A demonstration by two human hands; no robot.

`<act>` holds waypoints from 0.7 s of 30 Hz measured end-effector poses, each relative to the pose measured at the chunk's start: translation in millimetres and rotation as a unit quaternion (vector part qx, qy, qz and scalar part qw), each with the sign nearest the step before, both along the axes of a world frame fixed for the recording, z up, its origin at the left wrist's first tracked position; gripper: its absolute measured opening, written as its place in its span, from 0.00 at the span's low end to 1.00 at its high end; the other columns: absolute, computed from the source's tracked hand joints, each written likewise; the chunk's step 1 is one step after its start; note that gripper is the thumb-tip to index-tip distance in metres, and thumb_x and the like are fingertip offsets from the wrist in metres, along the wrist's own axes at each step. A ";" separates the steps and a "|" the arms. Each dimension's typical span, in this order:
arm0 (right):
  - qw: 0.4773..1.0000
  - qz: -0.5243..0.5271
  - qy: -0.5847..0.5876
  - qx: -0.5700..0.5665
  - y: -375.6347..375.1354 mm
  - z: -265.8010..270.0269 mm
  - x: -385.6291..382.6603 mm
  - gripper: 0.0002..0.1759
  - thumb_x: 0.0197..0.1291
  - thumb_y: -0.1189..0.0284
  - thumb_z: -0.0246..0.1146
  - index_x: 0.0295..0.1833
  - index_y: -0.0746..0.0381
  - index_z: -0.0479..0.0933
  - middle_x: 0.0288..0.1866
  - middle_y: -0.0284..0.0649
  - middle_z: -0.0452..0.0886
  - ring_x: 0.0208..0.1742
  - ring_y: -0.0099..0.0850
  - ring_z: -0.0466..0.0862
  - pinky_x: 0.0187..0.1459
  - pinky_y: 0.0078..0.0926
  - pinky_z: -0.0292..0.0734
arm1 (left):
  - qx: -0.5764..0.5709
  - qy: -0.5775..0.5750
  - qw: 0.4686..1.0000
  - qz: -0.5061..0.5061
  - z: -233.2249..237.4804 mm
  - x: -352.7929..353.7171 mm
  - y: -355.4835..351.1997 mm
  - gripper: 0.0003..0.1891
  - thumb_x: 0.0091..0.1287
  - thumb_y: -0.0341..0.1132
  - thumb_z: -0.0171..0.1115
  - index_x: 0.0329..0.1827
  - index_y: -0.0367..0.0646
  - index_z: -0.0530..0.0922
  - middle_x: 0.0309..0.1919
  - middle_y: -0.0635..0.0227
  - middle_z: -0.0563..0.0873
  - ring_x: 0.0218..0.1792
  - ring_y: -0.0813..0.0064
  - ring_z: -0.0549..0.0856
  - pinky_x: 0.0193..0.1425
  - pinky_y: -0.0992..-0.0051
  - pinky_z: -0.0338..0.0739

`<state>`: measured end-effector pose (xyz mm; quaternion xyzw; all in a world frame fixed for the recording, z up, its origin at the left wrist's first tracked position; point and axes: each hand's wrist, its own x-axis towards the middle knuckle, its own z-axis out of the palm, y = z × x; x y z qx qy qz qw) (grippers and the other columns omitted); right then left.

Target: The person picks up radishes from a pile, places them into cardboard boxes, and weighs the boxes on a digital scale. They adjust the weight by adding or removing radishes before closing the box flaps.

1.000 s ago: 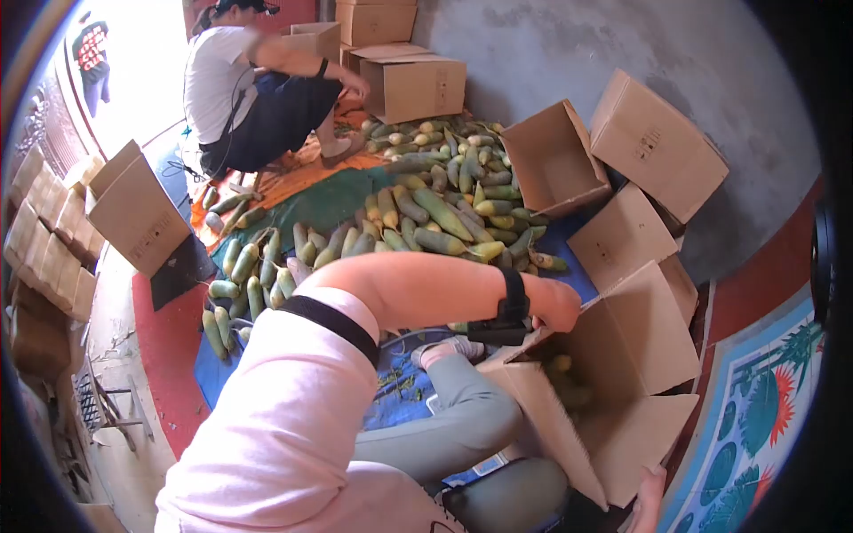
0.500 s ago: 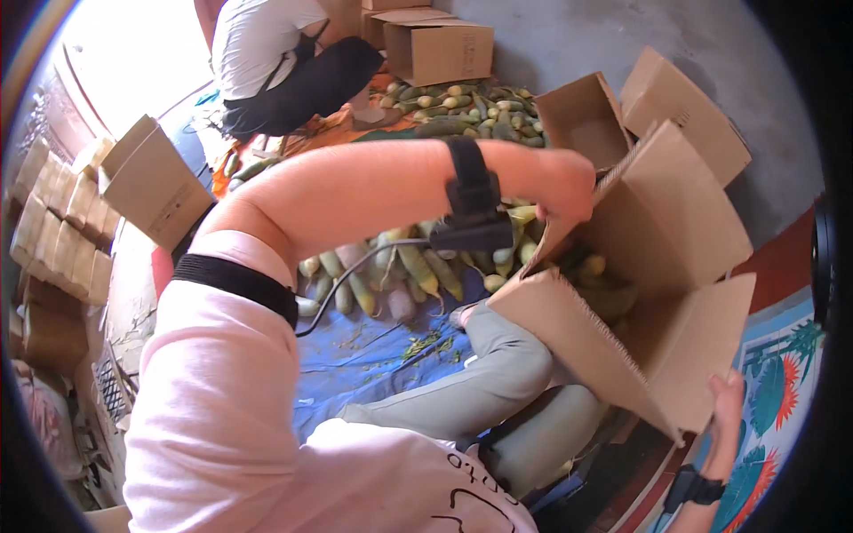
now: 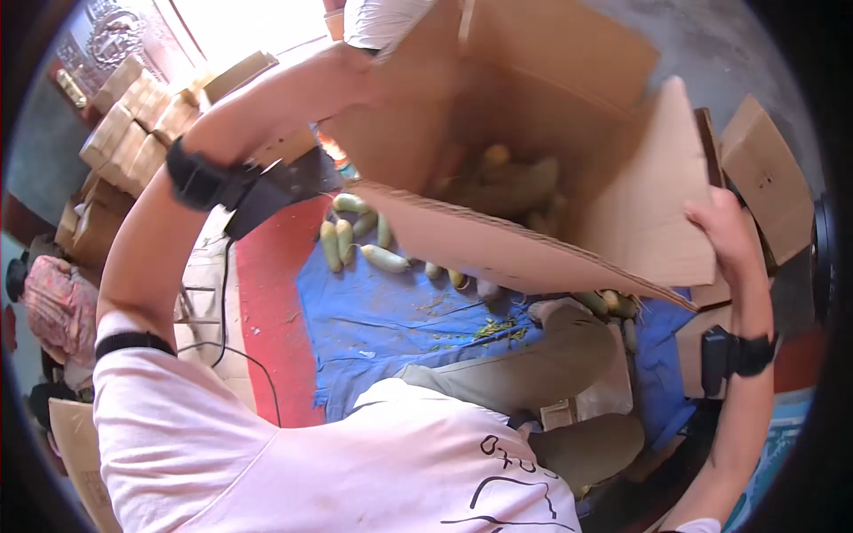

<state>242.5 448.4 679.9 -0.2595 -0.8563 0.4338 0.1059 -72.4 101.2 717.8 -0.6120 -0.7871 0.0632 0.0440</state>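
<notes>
A large open cardboard box is held up, tilted, above the blue sheet. Green and yellowish elongated vegetables lie inside it, partly in shadow. My left hand is at the box's upper left side, its fingers blurred against the cardboard. On the right, my right hand grips the edge of a box flap, thumb on the inner face. Both wrists wear black straps with small devices.
More vegetables lie on the blue sheet, beside a red strip. Stacked cartons stand at left, another open box at right. A person in white is partly visible behind the box.
The box has moved left and up, nearer the camera, with both my hands at it. The view has turned right-to-left, showing more of the left side and less of the vegetable pile.
</notes>
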 end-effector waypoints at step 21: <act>0.903 0.369 -0.131 -0.175 -201.1 -177.6 -153.8 0.16 0.64 0.71 0.54 0.53 0.69 0.72 0.40 0.42 0.81 0.38 0.27 0.83 0.39 0.22 0.77 | -0.054 -0.286 0.770 0.568 -200.3 43.3 -307.8 0.09 0.53 0.31 0.58 0.20 0.34 0.80 0.14 0.59 0.81 0.16 0.70 0.83 0.25 0.71 0.78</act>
